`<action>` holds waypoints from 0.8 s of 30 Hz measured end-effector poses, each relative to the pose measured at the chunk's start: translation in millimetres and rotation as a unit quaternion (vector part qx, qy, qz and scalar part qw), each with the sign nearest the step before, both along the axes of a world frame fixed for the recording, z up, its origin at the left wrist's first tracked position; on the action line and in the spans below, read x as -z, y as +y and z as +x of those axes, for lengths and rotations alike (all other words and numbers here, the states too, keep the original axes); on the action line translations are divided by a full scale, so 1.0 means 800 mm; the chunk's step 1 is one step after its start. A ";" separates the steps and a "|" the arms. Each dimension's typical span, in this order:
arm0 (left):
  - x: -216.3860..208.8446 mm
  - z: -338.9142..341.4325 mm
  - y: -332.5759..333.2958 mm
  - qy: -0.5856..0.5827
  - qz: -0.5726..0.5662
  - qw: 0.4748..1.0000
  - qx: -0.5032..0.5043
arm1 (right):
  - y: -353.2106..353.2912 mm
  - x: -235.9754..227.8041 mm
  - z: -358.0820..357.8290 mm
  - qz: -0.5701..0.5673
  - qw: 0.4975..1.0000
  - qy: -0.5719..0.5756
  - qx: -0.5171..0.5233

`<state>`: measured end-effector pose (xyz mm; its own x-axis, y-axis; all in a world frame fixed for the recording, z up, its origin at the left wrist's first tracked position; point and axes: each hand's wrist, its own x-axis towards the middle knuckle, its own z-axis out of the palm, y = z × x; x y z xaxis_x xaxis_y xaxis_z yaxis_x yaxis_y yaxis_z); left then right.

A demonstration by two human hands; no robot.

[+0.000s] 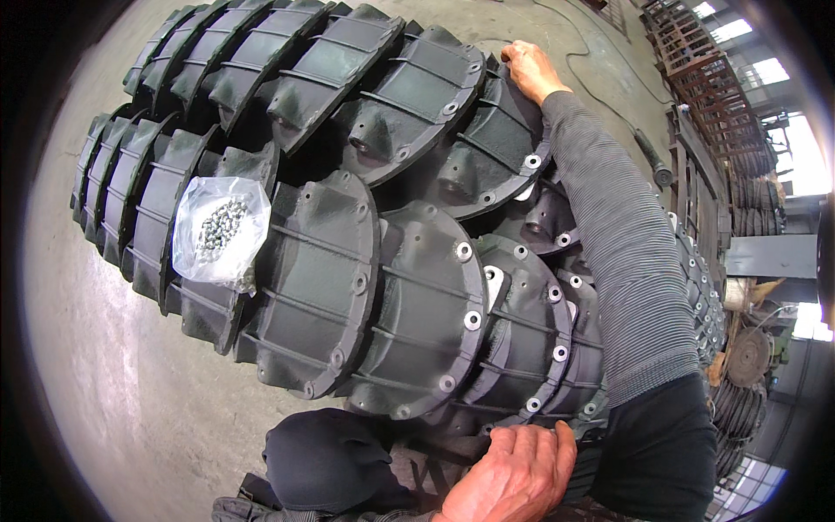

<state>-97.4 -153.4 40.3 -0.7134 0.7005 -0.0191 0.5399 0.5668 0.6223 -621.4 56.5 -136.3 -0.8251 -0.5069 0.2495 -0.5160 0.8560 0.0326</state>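
Two nested rows of ribbed, dark housings lie ahead, likely heavy, stiff and best held by their flanges, the right hand's fingers pinching a far edge, the left's bunched nearby, grip hidden.

A grey, finely ribbed sleeve fits snugly down to the right wrist, with plain black cloth higher up the arm; the right hand and left hand are bare

Castings black; hole rings silver; bag translucent white; small parts silvery; sleeve grey, finely striped.
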 end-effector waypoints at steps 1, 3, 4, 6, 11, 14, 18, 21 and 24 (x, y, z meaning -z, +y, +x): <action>-0.001 0.000 0.000 -0.006 -0.003 1.000 0.005 | -0.001 -0.001 0.000 0.000 1.000 -0.004 0.004; -0.001 0.000 -0.001 -0.011 -0.007 1.000 0.012 | -0.002 -0.002 -0.001 0.003 1.000 -0.009 0.019; -0.002 -0.001 -0.001 -0.010 -0.008 1.000 0.013 | -0.003 -0.003 -0.001 -0.015 1.000 -0.010 0.013; -0.002 0.000 -0.002 -0.010 -0.003 1.000 0.016 | -0.004 -0.002 -0.002 -0.036 0.999 -0.024 0.033; 0.001 0.002 -0.002 -0.006 0.009 1.000 0.011 | -0.005 0.005 0.001 -0.056 0.998 -0.008 0.041; 0.003 0.005 -0.001 -0.005 0.005 1.000 0.016 | -0.005 0.005 0.002 -0.040 0.999 0.011 0.018; 0.006 0.006 0.002 0.003 0.001 1.000 0.015 | -0.001 0.001 0.000 -0.034 0.999 -0.006 0.014; 0.007 0.007 0.003 0.006 0.003 1.000 0.016 | 0.001 0.000 -0.003 -0.042 0.999 -0.007 0.011; 0.008 0.007 0.002 0.016 0.006 1.000 0.012 | 0.001 0.004 -0.006 -0.065 0.997 -0.022 0.027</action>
